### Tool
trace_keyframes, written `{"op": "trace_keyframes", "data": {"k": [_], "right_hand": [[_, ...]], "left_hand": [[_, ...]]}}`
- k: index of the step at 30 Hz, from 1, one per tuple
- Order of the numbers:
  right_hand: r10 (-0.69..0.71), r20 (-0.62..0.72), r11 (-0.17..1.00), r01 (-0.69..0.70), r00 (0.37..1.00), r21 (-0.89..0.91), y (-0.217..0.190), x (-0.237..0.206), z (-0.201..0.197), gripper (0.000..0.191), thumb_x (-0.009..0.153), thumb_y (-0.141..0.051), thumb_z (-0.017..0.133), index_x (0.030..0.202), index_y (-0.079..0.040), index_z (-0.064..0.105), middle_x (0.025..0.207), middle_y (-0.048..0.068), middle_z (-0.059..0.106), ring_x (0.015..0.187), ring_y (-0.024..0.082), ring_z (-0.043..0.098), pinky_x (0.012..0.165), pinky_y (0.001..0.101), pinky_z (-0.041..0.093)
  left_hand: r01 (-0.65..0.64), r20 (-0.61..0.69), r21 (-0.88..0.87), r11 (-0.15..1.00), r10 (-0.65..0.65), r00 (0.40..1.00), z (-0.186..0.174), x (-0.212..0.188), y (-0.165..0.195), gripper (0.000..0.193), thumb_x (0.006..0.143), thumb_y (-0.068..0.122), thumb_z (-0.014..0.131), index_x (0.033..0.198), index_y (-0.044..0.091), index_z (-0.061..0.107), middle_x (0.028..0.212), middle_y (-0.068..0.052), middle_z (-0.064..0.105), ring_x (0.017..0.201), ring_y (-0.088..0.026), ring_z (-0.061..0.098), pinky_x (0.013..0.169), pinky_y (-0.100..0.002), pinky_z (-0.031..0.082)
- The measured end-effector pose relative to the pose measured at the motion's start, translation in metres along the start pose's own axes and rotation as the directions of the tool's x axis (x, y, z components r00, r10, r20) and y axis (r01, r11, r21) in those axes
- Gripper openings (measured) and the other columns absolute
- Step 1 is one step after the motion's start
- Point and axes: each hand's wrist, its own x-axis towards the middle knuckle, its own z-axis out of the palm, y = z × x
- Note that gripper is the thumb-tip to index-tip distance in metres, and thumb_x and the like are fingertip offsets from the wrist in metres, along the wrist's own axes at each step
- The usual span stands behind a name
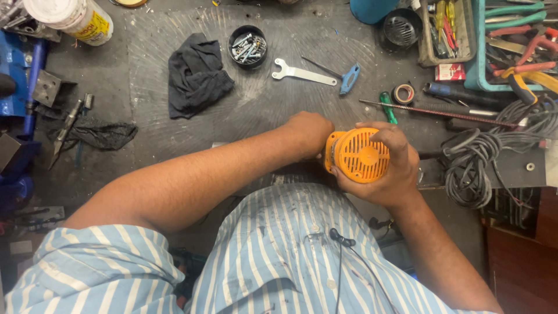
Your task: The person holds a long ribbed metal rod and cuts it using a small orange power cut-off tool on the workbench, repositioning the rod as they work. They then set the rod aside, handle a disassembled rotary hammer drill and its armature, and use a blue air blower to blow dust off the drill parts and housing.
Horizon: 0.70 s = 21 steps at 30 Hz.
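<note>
Orange ribbed plastic fills my right hand (390,168): the vented round end cap of a power tool (357,155), slotted like a grille, sits just right of the frame's centre, and my fingers wrap around its body from the right side, closed tight on it. My left hand (307,132) is pressed against the tool's left flank, fingers curled out of sight, so I cannot tell whether it grips or merely steadies. The two hands sit close together with the tool between them.

Under them lies a dark, scuffed workbench (145,134) with pale arc-shaped scratches. Above centre, a flat stamped metal spanner (299,72) lies beside a thin hex key with a blue handle (347,78). A small black round tub of screws (248,47) stands above that, and a crumpled black cloth (196,75) lies left of it. At the right, a loose coil of grey rubbery cable (474,168) rests near a long threaded rod (436,110) and a small roll of tape (403,93). The upper right holds a teal tray (478,64) of pliers with red and green grips.
</note>
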Motion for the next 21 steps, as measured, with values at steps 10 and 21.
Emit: {"op": "trace_keyframes", "data": {"k": [10,21], "right_hand": [[0.089,0.032,0.988,-0.084,0.996,-0.127,-0.016,0.013,-0.01,0.075,0.066,-0.024,0.095,0.129,-0.002,0.061,0.116,0.02,0.067,0.104,0.031,0.07,0.09,0.0396,0.058],[0.197,-0.153,0.98,-0.198,0.968,0.009,-0.013,0.002,-0.074,0.063,0.088,-0.024,0.087,0.138,0.003,0.061,0.124,0.014,0.067,0.112,0.022,0.067,0.102,0.0327,0.055]], "left_hand": [[-0.265,-0.337,-0.289,0.92,0.161,0.927,0.035,-0.046,-0.033,0.075,0.067,0.037,0.09,0.13,0.01,0.063,0.121,-0.013,0.07,0.113,-0.034,0.065,0.095,-0.046,0.05],[-0.14,-0.579,0.027,0.99,0.129,0.805,0.07,-0.055,-0.028,0.066,0.066,0.03,0.087,0.125,0.014,0.063,0.112,-0.006,0.062,0.11,-0.028,0.061,0.09,-0.045,0.049]]}}
